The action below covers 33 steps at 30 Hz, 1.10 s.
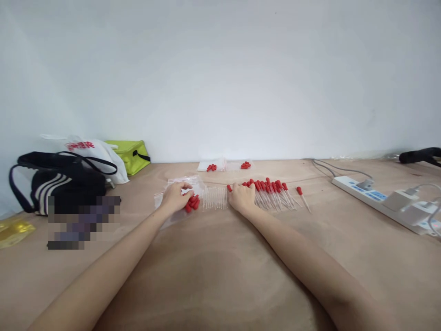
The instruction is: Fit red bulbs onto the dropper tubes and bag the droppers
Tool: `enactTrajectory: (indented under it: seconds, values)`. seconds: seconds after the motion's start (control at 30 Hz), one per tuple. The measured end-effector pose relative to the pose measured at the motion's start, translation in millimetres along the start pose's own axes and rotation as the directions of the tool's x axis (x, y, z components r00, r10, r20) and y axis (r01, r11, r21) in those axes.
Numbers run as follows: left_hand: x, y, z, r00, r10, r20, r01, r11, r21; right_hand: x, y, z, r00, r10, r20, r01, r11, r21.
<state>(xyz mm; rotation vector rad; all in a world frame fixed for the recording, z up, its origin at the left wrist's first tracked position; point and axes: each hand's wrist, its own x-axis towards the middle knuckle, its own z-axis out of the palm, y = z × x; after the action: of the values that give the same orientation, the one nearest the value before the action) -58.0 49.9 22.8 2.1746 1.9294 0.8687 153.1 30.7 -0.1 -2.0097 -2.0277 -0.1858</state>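
"What is that blurry thing [84, 225] by the black bag [74, 184]?"

"I can't tell. It's all little squares."

"And the yellow thing [15, 231]?"

"The left edge cuts it off, and the right edge cuts off that black thing [411, 157]."

"What's under the right hand [242, 196]?"

"I can't tell. The hand covers it up."

A pale grey-white wall [262, 82] filled the upper half of the view, plain apart from a tiny dark speck [275, 13] high up, with a bluish tint toward the left. The tan-brown bench [220, 266] ran back to the foot of the wall, its surface faintly streaked and mottled. Light was soft and diffuse, with a dull sheen on the benchtop.
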Motion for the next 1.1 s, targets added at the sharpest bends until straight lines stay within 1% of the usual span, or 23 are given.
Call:
enactTrajectory:
  seconds: [0.07,0.17,0.3,0.4,0.47,0.53,0.63,0.73,0.83,0.93,1.03,1.1]
  values:
    - [5.4,-11.1,-4.7,0.994,-0.071,0.078,0.075,0.996,-0.043,2.2,-0.2,0.0,1.0,0.006,0.028,-0.005,1.0,-0.021]
    - [7.3,-19.3,-8.3,0.981,-0.105,0.161,0.124,0.985,-0.117,2.4,4.4,-1.7,0.999,0.005,0.035,-0.003,0.999,-0.054]
    - [4.0,-17.3,-9.1,0.951,-0.077,0.3,0.168,0.941,-0.292,0.9,11.9,-5.1,0.998,0.047,0.048,-0.042,0.995,-0.089]
    - [1.4,-14.7,-7.4,0.942,-0.028,0.335,0.141,0.938,-0.317,0.6,11.1,-6.6,0.999,0.037,0.025,-0.035,0.996,-0.078]
    - [1.3,-15.6,-5.1,0.95,-0.03,0.312,0.124,0.949,-0.288,0.9,6.1,-6.6,1.0,0.012,-0.01,-0.013,0.999,-0.036]
    - [2.3,-17.9,-2.4,0.96,-0.055,0.276,0.128,0.958,-0.255,1.9,-1.0,-6.0,1.0,0.018,-0.008,-0.018,1.0,0.017]
    - [3.8,-19.7,-0.1,0.964,-0.099,0.247,0.157,0.961,-0.229,5.5,-11.3,-5.0,0.995,0.063,0.074,-0.068,0.996,0.064]
    - [3.1,-16.6,-1.0,0.968,-0.12,0.222,0.162,0.97,-0.182,10.5,-17.8,-4.4,0.984,0.1,0.145,-0.113,0.99,0.087]
    - [1.3,-11.8,-3.6,0.978,-0.089,0.187,0.108,0.99,-0.093,15.2,-21.8,-3.7,0.974,0.123,0.189,-0.144,0.984,0.105]
    - [1.5,-9.8,-6.2,0.993,-0.061,0.098,0.064,0.998,-0.028,18.0,-25.1,-2.5,0.972,0.13,0.197,-0.155,0.981,0.117]
    - [3.5,-8.0,-8.2,0.998,-0.055,0.024,0.056,0.998,-0.029,18.7,-27.1,-1.8,0.972,0.13,0.195,-0.156,0.98,0.125]
    - [3.1,-3.3,-7.8,0.999,-0.035,-0.026,0.034,0.998,-0.051,17.7,-27.1,-2.4,0.975,0.123,0.186,-0.148,0.98,0.13]
